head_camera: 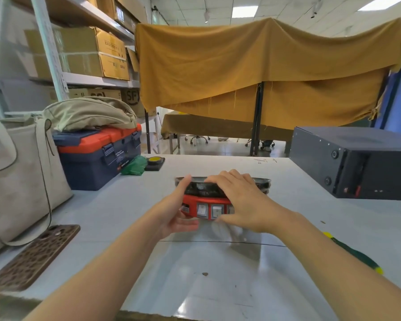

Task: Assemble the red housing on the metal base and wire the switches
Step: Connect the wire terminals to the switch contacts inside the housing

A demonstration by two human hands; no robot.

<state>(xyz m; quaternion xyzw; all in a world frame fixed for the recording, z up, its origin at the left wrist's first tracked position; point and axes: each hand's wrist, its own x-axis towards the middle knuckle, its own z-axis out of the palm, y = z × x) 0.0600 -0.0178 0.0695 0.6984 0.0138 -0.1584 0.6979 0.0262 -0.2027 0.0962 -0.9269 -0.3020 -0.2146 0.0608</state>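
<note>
Head view: left hand [174, 212] gripping red housing [206, 202] at its side, right hand [243, 200] clasped over metal base [262, 181], presumably steadying both for alignment on worktable [218, 286].

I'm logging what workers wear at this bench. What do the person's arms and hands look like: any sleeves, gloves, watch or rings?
Both forearms are bare up to the frame's lower edge: no sleeves in view. The left hand and the right hand wear no gloves. No watch, wristband or ring shows on either wrist or on the visible fingers; some fingers are hidden behind the workpiece, so rings there cannot be ruled out.
</note>
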